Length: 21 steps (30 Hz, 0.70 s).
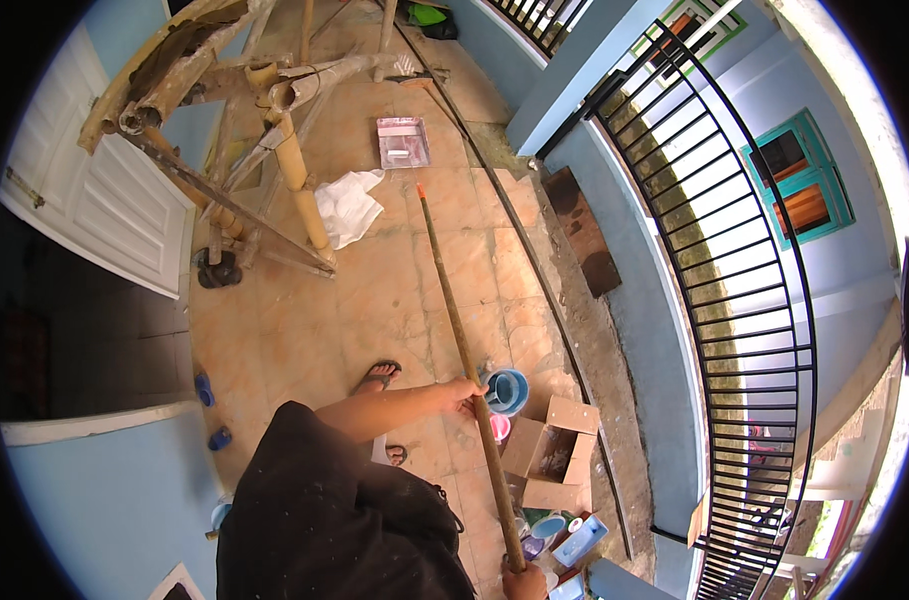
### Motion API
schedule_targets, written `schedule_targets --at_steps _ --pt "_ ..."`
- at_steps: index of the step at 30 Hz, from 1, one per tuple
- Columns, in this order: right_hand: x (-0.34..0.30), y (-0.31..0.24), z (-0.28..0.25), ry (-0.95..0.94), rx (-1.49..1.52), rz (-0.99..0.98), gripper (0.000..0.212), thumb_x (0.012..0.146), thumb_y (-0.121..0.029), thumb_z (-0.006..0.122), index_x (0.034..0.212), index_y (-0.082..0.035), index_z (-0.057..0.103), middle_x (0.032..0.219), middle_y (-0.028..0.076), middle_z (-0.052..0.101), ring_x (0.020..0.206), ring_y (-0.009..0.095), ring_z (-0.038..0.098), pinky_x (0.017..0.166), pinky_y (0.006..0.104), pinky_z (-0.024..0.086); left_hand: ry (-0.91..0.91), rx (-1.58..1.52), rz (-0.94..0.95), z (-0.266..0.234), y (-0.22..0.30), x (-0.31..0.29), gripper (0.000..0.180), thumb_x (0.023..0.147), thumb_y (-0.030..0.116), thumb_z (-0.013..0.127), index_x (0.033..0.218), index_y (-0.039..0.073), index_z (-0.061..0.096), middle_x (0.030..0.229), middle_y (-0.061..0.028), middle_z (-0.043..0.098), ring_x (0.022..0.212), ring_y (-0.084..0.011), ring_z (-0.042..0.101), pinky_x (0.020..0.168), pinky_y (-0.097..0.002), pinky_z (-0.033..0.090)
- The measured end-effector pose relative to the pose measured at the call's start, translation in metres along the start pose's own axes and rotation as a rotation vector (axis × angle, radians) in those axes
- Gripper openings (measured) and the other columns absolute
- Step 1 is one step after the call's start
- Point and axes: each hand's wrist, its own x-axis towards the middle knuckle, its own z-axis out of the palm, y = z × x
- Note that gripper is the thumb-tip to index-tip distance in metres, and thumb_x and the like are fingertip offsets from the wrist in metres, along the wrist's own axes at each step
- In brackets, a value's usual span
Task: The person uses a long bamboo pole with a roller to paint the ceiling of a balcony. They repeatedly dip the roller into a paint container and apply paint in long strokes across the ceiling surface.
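Observation:
A long wooden pole (pixel 448 300) with an orange tip slants across the middle of the view, its far end near the paint tray. My left hand (pixel 461 396) is closed around it partway along, the arm reaching out from the left. Lower down, at the bottom edge, my right hand (pixel 525 582) grips the same pole near its near end. Just beyond the left hand stands a blue bucket (pixel 507 391), with a pink container (pixel 499 428) beside it. The paint tray (pixel 403 166), stained pinkish with a white piece in it, lies on the tiles ahead.
Bamboo scaffolding (pixel 296 180) stands at the far left, a white plastic bag (pixel 348 208) by its foot. An open cardboard box (pixel 578 416) and several containers sit at lower right. Black railing (pixel 744 320) runs along the right wall. Blue slippers (pixel 205 389) lie near the left doorway.

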Motion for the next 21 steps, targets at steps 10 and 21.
schedule_targets --at_steps 10,21 --pt "0.021 -0.025 -0.014 -0.083 -0.016 0.023 0.055 0.076 -0.056 0.080 0.095 -0.005 0.076 0.081 0.022 0.072 0.077 0.044 0.070 0.068 0.0541 0.055 -0.007 -0.047 -0.032 -0.007 0.021 0.007 0.035 0.102 0.030 0.063 0.116 -0.001 0.055 0.099 -0.0188 0.069 0.085 -0.0371 0.074 0.075 -0.0504 0.064" --pt "0.033 -0.112 -0.032 -0.175 0.038 0.042 0.046 0.079 -0.053 0.079 0.102 -0.013 0.077 0.087 0.018 0.074 0.080 0.040 0.072 0.067 0.0523 0.056 0.072 -0.007 -0.058 -0.054 0.088 0.003 0.030 0.102 0.029 0.062 0.114 0.002 0.055 0.104 -0.0163 0.068 0.088 -0.0350 0.073 0.079 -0.0488 0.064"
